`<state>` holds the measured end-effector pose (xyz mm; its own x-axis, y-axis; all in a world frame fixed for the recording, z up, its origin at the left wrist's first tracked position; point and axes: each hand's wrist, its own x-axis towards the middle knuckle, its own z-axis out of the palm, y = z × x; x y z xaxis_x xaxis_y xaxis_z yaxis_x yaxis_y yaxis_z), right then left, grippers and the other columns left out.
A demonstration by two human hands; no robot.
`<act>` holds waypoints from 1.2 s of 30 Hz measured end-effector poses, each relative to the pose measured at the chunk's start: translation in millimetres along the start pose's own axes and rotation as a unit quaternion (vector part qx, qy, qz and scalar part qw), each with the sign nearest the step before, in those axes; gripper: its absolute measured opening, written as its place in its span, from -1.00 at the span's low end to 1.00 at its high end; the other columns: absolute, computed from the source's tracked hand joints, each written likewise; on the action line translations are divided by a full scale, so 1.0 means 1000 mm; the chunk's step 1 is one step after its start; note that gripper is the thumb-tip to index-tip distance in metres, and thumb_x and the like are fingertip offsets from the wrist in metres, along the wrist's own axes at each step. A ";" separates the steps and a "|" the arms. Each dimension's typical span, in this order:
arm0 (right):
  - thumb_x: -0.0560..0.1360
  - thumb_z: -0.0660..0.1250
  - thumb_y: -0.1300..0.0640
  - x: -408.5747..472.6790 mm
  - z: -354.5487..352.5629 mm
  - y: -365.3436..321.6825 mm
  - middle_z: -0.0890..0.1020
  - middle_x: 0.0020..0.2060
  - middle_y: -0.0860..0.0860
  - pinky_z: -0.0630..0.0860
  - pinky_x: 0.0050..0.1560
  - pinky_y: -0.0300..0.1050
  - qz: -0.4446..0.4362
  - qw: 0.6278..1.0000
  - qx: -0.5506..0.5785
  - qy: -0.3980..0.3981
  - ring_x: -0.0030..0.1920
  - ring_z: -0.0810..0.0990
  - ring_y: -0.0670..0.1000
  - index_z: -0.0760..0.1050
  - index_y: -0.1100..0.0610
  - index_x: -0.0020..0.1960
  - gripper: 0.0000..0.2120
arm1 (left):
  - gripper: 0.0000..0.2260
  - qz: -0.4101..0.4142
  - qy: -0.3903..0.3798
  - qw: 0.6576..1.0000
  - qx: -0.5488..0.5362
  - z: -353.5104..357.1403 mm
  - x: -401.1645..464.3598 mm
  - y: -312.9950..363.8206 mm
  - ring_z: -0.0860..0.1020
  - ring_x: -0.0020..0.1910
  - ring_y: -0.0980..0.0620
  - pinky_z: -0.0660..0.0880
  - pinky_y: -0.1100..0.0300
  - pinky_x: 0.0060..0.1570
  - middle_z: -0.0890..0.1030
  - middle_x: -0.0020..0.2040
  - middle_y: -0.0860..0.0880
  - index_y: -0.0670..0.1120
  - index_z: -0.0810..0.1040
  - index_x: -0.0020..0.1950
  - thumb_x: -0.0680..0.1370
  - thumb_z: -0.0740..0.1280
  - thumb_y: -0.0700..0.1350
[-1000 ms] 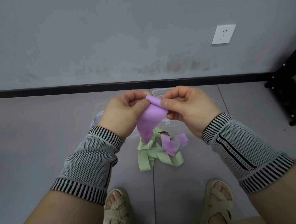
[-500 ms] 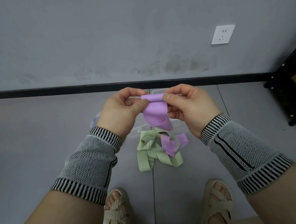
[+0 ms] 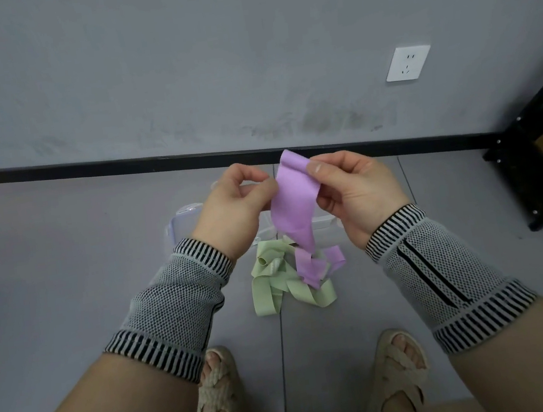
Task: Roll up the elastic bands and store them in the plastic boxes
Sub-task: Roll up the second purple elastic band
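We hold the purple elastic band (image 3: 294, 204) up in front of us, its top end pinched between both hands and its flat width hanging down toward the floor, where its lower end trails into a loose heap. Our left hand (image 3: 234, 210) is closed at the band's 9 o'clock edge, thumb pressed against curled fingers on the material. Our right hand (image 3: 356, 191) grips the 3 o'clock edge, the thumb on the front of the band near its top corner and the other fingers curled behind it. Both wrists wear grey knit sleeves (image 3: 439, 268) with black-and-white striped cuffs. Directly below the hands, at 6 o'clock from the held band, the purple tail lies tangled with a pale green elastic band (image 3: 275, 288) on the grey floor (image 3: 47, 270). Behind our hands, partly hidden, sit clear plastic boxes (image 3: 179, 223); we cannot tell how many there are or whether they hold anything. Nearer to us our two feet in woven beige sandals (image 3: 398, 381) stand on either side of a floor seam. At 2 o'clock a white wall socket (image 3: 407, 62) sits on the grey wall, and at 3 o'clock a black metal rack (image 3: 535, 171) holds a cardboard box.
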<state>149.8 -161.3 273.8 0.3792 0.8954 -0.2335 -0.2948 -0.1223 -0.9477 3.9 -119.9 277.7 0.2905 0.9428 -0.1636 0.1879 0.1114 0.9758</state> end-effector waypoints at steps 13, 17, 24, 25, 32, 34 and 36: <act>0.46 0.38 0.30 0.000 0.000 0.006 0.59 -0.27 0.07 0.49 -0.26 -0.23 -0.007 0.999 0.027 0.037 -0.24 0.53 0.00 0.53 0.10 -0.22 -0.86 | -0.73 0.035 -0.064 0.993 0.095 0.001 0.001 -0.001 0.50 -0.32 0.05 0.46 0.23 -0.22 0.62 -0.23 -0.03 0.00 0.43 -0.04 0.43 0.32 -0.35; 0.45 0.37 0.37 -0.001 0.002 0.005 0.62 -0.30 0.05 0.57 -0.18 -0.18 -0.027 0.999 0.033 0.031 -0.26 0.60 -0.02 0.52 0.14 -0.21 -0.84 | -0.50 0.050 -0.119 0.992 0.007 -0.002 -0.002 0.002 0.50 -0.16 -0.10 0.51 0.01 -0.07 0.66 0.02 -0.08 0.07 0.40 0.20 0.30 0.30 -0.27; 0.41 0.37 0.44 -0.004 0.003 0.004 0.63 -0.25 0.10 0.60 -0.07 -0.04 -0.052 0.998 -0.003 -0.030 -0.21 0.61 0.04 0.52 0.15 -0.21 -0.79 | -0.46 0.022 -0.107 0.992 -0.059 -0.005 -0.003 0.004 0.58 -0.25 0.20 0.44 0.44 -0.28 0.67 -0.06 -0.05 -0.08 0.36 0.34 0.38 0.37 -0.30; 0.40 0.39 0.43 -0.005 0.002 0.005 0.63 -0.23 0.11 0.59 -0.03 0.02 -0.065 0.997 -0.029 -0.032 -0.19 0.61 0.07 0.53 0.13 -0.22 -0.79 | -0.55 0.023 -0.086 0.995 -0.039 -0.004 -0.003 0.005 0.57 -0.29 0.27 0.41 0.48 -0.30 0.66 -0.10 -0.04 -0.07 0.40 0.30 0.44 0.40 -0.27; 0.38 0.40 0.42 -0.009 0.005 0.005 0.67 -0.17 0.05 0.61 0.03 -0.02 -0.130 0.981 -0.139 -0.038 -0.09 0.66 0.06 0.55 0.06 -0.19 -0.74 | -0.90 0.053 -0.023 0.998 0.015 -0.006 0.001 0.000 0.61 -0.22 0.07 0.54 0.27 -0.15 0.66 -0.17 -0.16 -0.05 0.56 -0.06 0.51 0.35 -0.24; 0.39 0.41 0.42 -0.008 0.006 0.005 0.67 -0.14 0.03 0.60 0.02 -0.08 -0.116 0.984 -0.128 -0.035 -0.07 0.66 0.01 0.55 0.04 -0.13 -0.72 | -0.87 0.059 -0.027 0.998 0.004 -0.007 -0.001 0.001 0.56 -0.32 0.13 0.48 0.32 -0.27 0.64 -0.24 -0.14 -0.05 0.53 -0.08 0.51 0.34 -0.28; 0.39 0.42 0.40 -0.007 0.004 0.005 0.68 -0.15 0.05 0.61 0.03 -0.04 -0.092 0.989 -0.107 -0.031 -0.08 0.67 0.01 0.54 0.04 -0.10 -0.72 | -0.85 0.065 -0.025 0.998 0.001 -0.007 -0.002 0.003 0.47 -0.46 0.23 0.37 0.42 -0.40 0.59 -0.31 -0.10 -0.07 0.51 -0.08 0.51 0.33 -0.32</act>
<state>141.8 -166.3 271.3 0.3529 0.9346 -0.0447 -0.0298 -0.0365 -0.9989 -2.4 -118.9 281.4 0.3596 0.9321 -0.0438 0.1481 -0.0107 0.9889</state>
